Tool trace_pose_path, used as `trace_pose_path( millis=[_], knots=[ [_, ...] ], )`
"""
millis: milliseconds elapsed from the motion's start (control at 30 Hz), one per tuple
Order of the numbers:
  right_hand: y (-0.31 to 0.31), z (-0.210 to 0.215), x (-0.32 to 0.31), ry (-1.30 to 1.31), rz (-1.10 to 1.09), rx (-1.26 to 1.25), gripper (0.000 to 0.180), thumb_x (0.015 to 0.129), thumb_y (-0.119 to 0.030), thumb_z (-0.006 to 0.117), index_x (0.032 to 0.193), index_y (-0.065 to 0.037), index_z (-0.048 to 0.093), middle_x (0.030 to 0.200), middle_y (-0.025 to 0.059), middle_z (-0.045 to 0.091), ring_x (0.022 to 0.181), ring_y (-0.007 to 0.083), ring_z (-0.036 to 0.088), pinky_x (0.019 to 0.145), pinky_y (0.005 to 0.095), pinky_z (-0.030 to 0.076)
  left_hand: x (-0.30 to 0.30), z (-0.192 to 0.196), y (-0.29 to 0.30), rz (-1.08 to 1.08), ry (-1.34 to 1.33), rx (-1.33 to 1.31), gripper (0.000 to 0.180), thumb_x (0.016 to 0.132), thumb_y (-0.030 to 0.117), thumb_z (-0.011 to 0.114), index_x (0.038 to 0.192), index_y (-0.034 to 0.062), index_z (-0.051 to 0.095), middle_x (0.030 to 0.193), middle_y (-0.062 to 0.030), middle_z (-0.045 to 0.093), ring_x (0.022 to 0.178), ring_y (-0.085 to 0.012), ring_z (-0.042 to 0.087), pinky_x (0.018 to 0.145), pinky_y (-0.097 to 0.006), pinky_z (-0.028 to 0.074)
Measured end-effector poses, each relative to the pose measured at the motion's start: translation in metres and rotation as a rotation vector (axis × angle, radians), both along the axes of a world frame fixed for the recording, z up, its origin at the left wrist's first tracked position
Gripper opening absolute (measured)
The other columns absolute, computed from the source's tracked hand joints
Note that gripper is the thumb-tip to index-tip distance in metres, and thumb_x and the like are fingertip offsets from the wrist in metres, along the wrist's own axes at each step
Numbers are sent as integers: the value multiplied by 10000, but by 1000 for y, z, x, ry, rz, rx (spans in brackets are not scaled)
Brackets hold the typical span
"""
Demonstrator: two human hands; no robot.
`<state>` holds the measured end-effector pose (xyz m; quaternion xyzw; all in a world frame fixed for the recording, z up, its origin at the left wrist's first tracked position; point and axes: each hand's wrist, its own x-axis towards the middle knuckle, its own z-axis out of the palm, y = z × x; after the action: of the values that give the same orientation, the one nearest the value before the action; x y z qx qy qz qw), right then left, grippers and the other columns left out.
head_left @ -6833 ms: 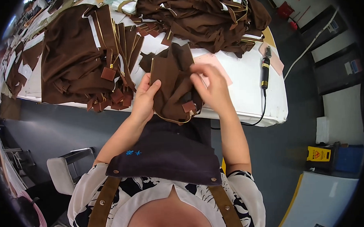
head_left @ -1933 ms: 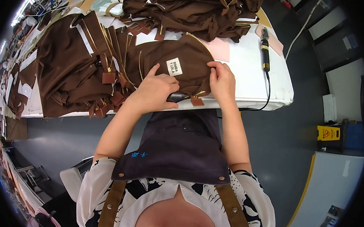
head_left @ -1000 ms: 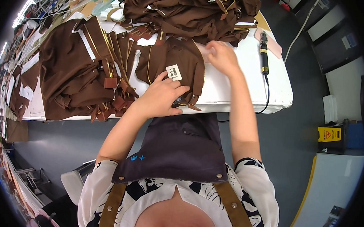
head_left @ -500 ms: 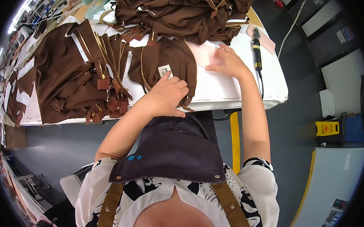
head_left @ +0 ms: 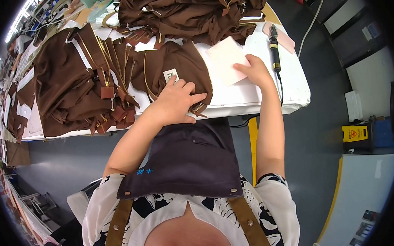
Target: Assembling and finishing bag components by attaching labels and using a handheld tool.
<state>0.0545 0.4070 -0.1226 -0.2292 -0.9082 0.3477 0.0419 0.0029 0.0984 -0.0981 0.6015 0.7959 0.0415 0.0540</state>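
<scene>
My left hand lies with spread fingers on a brown fabric piece with gold edging, near the table's front edge. Its fingertips touch a small white label on the fabric. My right hand pinches the right edge of a pale pink sheet, thumb on top and the other fingers partly hidden. The sheet is tilted, just right of the brown piece.
Left of the piece lies a stack of brown fabric parts with gold zips and leather tabs. A larger brown heap lies behind. A black corded hand tool rests at the right on another pink sheet. The table is white.
My right hand has taken hold of the pale pink sheet, which has come up from the table and turned. My left hand stays on the brown fabric, its fingers more spread.
</scene>
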Motion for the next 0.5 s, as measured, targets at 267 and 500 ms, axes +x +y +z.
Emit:
trace_pose_path(
  millis=[267, 500],
  knots=[
    [-56, 4, 33, 389, -18, -626, 328, 960, -253, 641, 1084, 50, 646, 909, 66, 702, 809, 134, 632, 744, 277, 501, 6, -9, -4, 21, 0, 29, 635, 716, 396, 827, 1246, 102, 635, 1137, -78, 604, 1127, -291, 587, 1108, -517, 356],
    [-59, 4, 6, 89, 168, -182, 372, 918, -261, 653, 1082, 73, 660, 900, 164, 718, 825, 232, 673, 793, 350, 512, 12, -12, -10, 5, 33, 72, 536, 753, 382, 804, 1243, 221, 660, 1170, -76, 601, 1177, -307, 564, 1095, -501, 353]
  ],
)
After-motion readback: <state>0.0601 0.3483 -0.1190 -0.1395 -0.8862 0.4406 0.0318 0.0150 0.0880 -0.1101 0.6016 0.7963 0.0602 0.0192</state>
